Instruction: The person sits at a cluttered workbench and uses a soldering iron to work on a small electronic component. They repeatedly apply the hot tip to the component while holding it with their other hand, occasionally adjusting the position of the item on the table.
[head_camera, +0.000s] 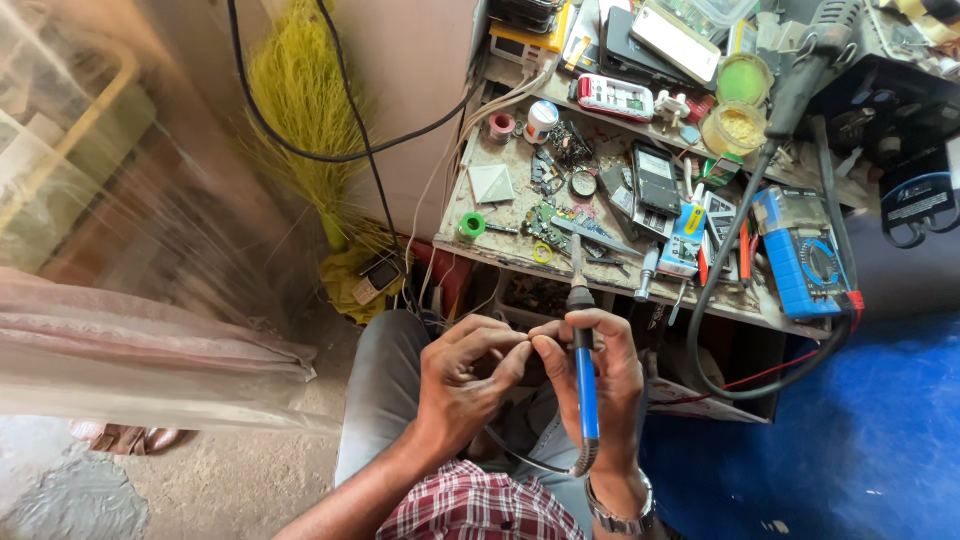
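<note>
Workbench (520, 262) fills upper right, top crowded with parts. Below and right, blue floor covering (860, 440). Far left, clear plastic sheeting (120, 330) draped over something pink. Behind bench, yellow-green grass broom (300, 110) leaning on wall, black cable (300, 150) looped across it.

On bench, right edge: blue multimeter (808, 262), red and black leads (770, 375) hanging under the front edge. Grey rotary tool (805, 65) lying across the upper shelf, thick black cord (725, 260) running down off it. White and red handset (615, 97) on upper shelf. Two round tubs near it, green (745, 78) and yellowish (733, 127). Dark phone body (657, 180) mid-bench. Green circuit board (550, 222) near front edge, green tape roll (471, 225) at left corner.

Over lap, just below bench front: right hand (598, 375) clenched round blue-handled soldering iron (582, 350), iron near upright, tip pointing up at bench edge, cord leaving at the bottom by the wristwatch (620, 515). Left hand (470, 375) fingers curled in, fingertips (520, 340) pinched against right thumb; something small possibly held between, too hidden to tell. Hands touching. Grey trousers (385, 390) and checked sleeve (470, 505) beneath.
</note>
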